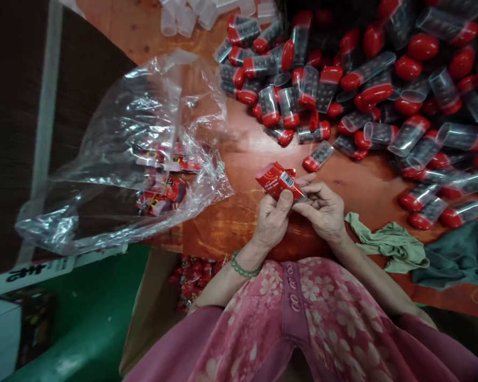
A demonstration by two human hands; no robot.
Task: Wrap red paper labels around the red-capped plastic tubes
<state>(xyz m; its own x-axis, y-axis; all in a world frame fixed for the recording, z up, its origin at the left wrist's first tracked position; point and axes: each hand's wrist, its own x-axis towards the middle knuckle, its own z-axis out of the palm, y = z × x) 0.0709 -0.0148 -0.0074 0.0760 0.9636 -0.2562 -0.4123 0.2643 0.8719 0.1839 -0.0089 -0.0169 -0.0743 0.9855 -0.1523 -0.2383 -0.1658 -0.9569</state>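
Between my two hands is a red printed packet (274, 179) with a white barcode label, held tilted just above the table. My left hand (272, 218) is closed around its lower left side, thumb on top. At its right end the fingers of my right hand (323, 208) are pinched together on the packet's darker edge. Just beyond the hands lies a clear tube with a red end (317, 156). To the left, a clear plastic bag (143, 114) lies spread over several small red packets (159, 197).
A large heap of clear tubes with red ends and dark balls inside (376, 94) covers the back right. Translucent empty cups (207, 11) stand at the back. A pale green cloth (394, 245) and a dark cloth (458, 255) lie right. Below the table edge, a cardboard box (149, 305) holds red packets.
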